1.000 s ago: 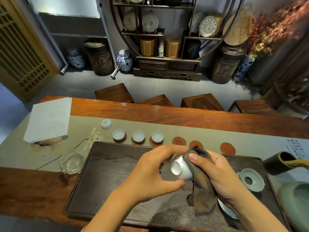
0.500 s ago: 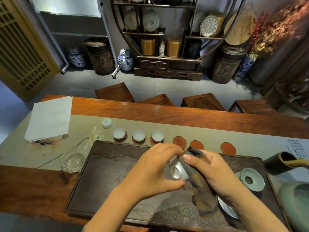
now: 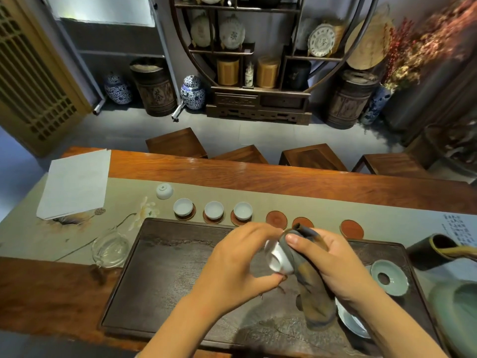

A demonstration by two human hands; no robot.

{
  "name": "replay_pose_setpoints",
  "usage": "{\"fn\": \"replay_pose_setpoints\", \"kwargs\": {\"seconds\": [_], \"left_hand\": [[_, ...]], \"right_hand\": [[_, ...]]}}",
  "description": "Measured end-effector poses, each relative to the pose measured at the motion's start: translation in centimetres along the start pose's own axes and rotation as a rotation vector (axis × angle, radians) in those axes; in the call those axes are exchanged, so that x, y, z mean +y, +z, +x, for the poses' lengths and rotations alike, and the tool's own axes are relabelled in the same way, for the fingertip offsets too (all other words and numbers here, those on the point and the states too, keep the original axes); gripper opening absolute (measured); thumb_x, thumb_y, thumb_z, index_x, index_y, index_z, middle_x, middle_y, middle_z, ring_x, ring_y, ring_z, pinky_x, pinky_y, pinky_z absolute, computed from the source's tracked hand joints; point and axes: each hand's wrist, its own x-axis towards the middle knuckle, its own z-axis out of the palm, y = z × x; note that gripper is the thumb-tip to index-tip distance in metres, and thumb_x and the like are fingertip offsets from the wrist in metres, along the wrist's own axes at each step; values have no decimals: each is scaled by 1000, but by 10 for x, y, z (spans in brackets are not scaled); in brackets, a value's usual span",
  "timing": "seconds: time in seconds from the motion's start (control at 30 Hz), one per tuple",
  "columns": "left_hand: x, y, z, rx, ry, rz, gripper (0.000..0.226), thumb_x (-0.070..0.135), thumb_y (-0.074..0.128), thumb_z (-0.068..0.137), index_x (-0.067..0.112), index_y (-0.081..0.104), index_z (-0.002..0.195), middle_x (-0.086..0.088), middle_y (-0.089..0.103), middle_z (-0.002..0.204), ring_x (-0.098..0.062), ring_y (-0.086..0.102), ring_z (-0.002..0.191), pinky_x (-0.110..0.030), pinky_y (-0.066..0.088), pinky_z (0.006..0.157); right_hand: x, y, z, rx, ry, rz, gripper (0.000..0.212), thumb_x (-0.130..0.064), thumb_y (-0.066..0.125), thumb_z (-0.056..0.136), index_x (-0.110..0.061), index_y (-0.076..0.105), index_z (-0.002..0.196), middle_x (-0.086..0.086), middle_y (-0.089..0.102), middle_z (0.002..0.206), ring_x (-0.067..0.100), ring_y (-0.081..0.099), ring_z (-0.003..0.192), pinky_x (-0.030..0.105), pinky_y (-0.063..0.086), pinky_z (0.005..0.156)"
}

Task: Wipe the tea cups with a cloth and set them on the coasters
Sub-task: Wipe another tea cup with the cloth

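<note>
A white tea cup [image 3: 280,258] held between both hands above the dark tea tray [image 3: 165,275], wrapped on its right side by a grey-brown cloth [image 3: 313,293].

The left hand [image 3: 240,264] curls around the cup's left side, its thumb under the lower edge and its fingers over the top; the right hand [image 3: 333,264] grips the cloth, its thumb pressing the fabric against the cup's wall while the remaining cloth hangs down toward the tray. The cup is tilted, foot toward the camera. Beyond the tray, three cups [image 3: 213,210] stand upright on coasters, three red coasters [image 3: 276,219] lie bare, and one overturned cup [image 3: 164,190] rests on the table runner [image 3: 322,210].
</note>
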Motion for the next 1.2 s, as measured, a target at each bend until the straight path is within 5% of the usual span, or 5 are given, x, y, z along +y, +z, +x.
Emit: {"fn": "replay_pose_setpoints", "kwargs": {"seconds": [0.27,0.4,0.63,0.83,1.2], "left_hand": [[-9,-1,-2,-166,-498,-631,48,39,74,72,29,63,118,2,72,107,-15,68,95,-39,56,88],[-12,0,3,-248,-496,-697,37,38,74,78,24,70,112,-10,75,105,-40,67,101,-56,52,94],[-16,5,2,-100,-88,-4,68,43,72,75,31,52,139,18,65,126,5,57,116,-13,45,97],[-13,-4,10,-320,-621,-784,55,47,61,78,10,63,119,-1,72,103,-18,67,92,-35,54,91],[-10,7,4,-74,-477,-707,44,41,70,77,27,65,119,-2,73,111,-21,68,103,-30,55,89]], "right_hand": [[-4,-1,-2,-66,-144,-98,12,-22,66,78,-21,70,66,-10,58,55,-2,49,52,11,38,50],[-5,-2,-1,-74,-151,-104,17,-20,66,78,-24,67,61,-11,54,52,-4,45,50,9,37,50],[-3,-3,3,-51,-155,-281,14,-27,71,81,-29,70,67,-10,63,58,-3,52,55,10,39,54],[-5,-6,1,-36,-221,-314,13,-29,69,77,-30,66,64,-10,59,58,-4,49,55,10,37,54],[-4,-10,-1,-97,-250,-315,6,-29,73,75,-28,69,70,-1,65,66,-2,54,61,11,41,58]]}}
